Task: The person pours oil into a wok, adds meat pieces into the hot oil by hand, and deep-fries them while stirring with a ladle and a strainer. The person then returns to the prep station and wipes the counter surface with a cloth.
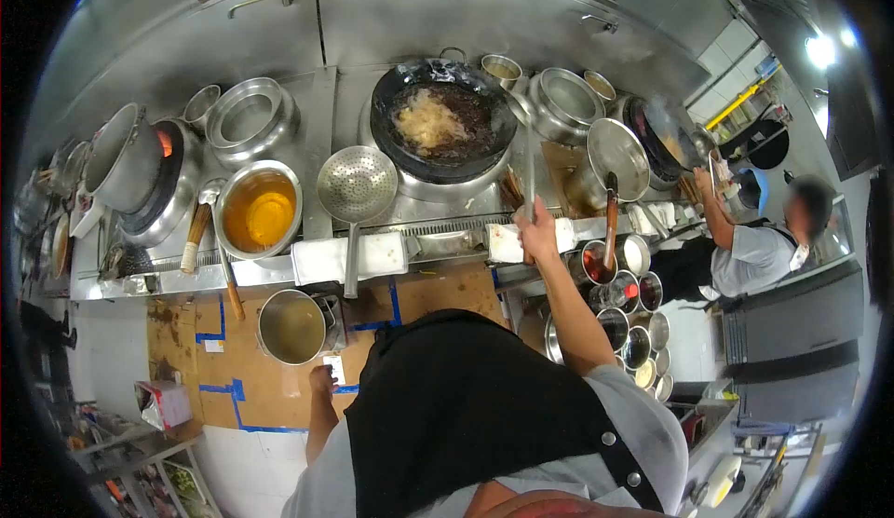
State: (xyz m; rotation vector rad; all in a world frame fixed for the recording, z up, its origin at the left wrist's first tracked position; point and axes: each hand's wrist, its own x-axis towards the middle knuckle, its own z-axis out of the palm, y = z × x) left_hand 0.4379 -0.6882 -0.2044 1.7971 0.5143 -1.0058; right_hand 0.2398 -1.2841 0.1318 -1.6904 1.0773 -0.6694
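Observation:
My right hand [540, 232] is closed around the long handle of a metal ladle [531, 159]. The ladle's head reaches the right rim of a black wok [386, 119], where pale food [430, 120] bubbles in dark oil. Down at my side hangs my left hand [322, 380], its fingers curled with nothing visible in them. Nearest to it is a metal pot of cloudy liquid [292, 327]. A perforated strainer [358, 184] rests left of the wok, its handle over the counter's front edge beside a folded white cloth [349, 259].
Left of the strainer stands a bowl of amber oil [261, 209], near a bamboo brush [197, 238]. Several seasoning containers [636, 346] crowd my right side. Farther right a co-worker [759, 252] works at another wok [656, 136]. Taped cardboard [447, 299] covers the floor.

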